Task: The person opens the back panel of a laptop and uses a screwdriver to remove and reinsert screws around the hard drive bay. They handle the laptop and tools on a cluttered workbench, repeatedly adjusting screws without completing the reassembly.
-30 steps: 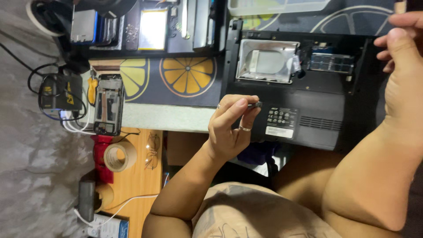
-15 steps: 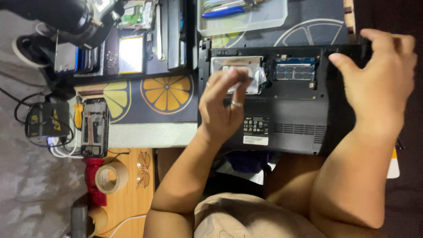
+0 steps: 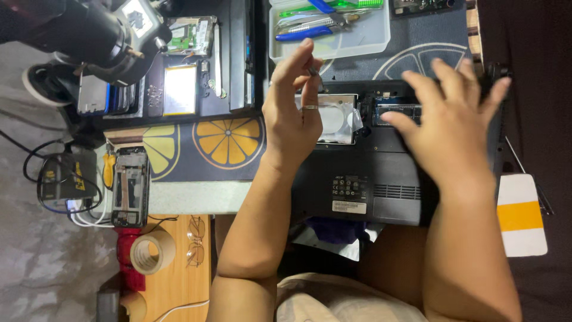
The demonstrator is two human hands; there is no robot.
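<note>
Over the laptop (image 3: 381, 179), both hands (image 3: 292, 113) hover.

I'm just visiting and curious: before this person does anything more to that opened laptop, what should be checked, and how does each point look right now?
1. Small part gripped securely: the left hand pinches a small dark piece between fingertips; ok.
2. Laptop steadied: the right hand rests on its upturned underside; ok, though blurred.
3. Drive bay reachable: cover off, silver bay exposed, partly behind the left hand; ok.
4. Memory slot free of fingers: fingertips of the right hand lie at it; not ok.
5. Tools near: clear tray of pliers sits just beyond the laptop; ok.
6. Power disconnected: cannot tell.
</note>
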